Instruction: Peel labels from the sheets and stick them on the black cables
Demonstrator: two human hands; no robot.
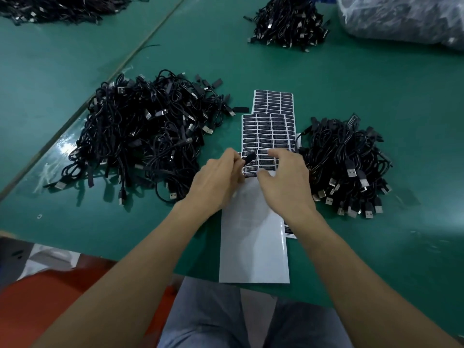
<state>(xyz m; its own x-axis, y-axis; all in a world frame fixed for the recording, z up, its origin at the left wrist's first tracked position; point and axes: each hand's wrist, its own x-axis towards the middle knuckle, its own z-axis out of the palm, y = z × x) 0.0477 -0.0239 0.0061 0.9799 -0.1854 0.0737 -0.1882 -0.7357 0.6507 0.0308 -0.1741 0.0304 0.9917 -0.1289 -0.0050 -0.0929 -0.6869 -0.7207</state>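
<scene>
A white label sheet (253, 237) lies on the green table in front of me, its near part stripped bare and its far part still covered with black labels (263, 135). My left hand (218, 182) pinches a small black piece (249, 158), a cable end or a label, just above the sheet's last rows. My right hand (283, 179) hovers over the same rows with fingers spread, thumb near the sheet. A large pile of black cables (150, 134) lies to the left and a smaller pile (349, 162) to the right.
A second label sheet (273, 101) pokes out behind the first. Another cable pile (288, 21) sits at the back, a clear plastic bag (401, 16) at the far right, more cables (55, 8) at the far left. A table seam (140, 46) runs diagonally.
</scene>
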